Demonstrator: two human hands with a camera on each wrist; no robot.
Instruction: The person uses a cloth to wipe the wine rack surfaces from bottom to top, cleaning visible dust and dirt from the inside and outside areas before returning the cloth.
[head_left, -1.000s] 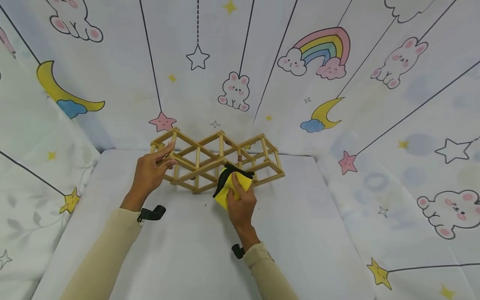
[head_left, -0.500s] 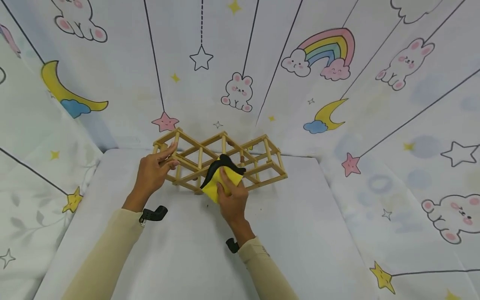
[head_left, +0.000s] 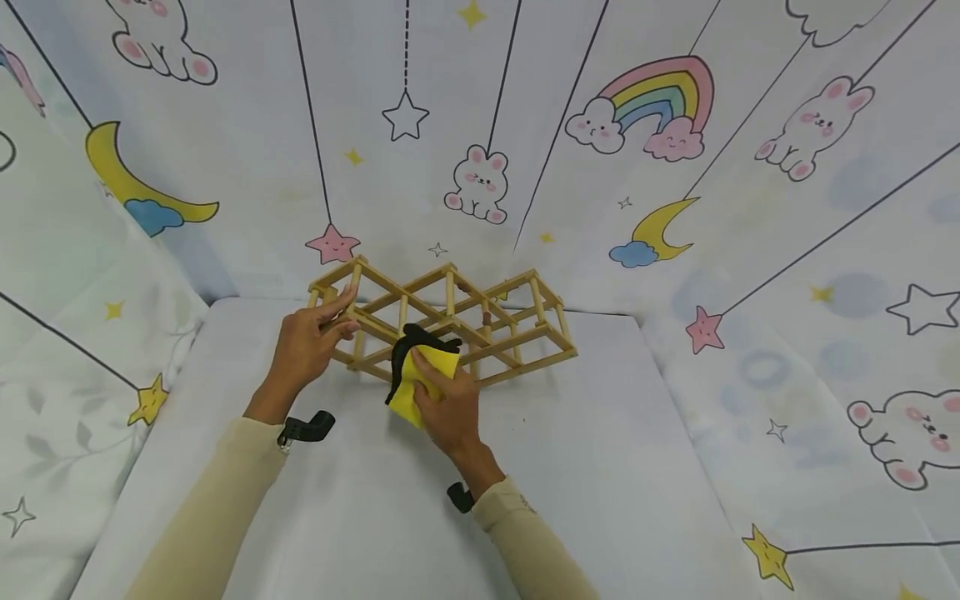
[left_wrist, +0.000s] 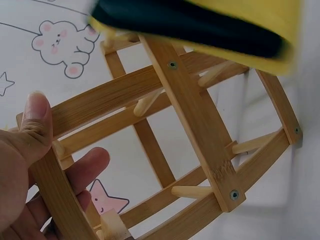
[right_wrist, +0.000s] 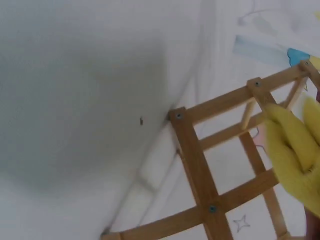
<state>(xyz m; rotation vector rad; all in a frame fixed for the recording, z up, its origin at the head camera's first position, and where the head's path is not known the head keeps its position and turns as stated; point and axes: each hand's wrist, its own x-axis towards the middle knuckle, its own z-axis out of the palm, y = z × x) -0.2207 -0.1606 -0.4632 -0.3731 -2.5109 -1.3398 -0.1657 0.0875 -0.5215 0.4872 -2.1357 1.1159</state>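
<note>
One patterned backdrop (head_left: 247, 150) borders a white table (head_left: 615, 467). A wooden lattice rack (left_wrist: 189, 112) rests on the table, near the backdrop. The left hand (head_left: 303, 346) grips the rack's left end. The right hand (head_left: 453, 408) holds a black-edged yellow cloth (head_left: 405, 400) in front of the rack. Small screws (left_wrist: 234, 195) fasten the rack.

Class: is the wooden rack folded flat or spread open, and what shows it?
Spread open: the wooden rack has crossed slats angled apart, leaving wide diamond-shaped gaps.
</note>
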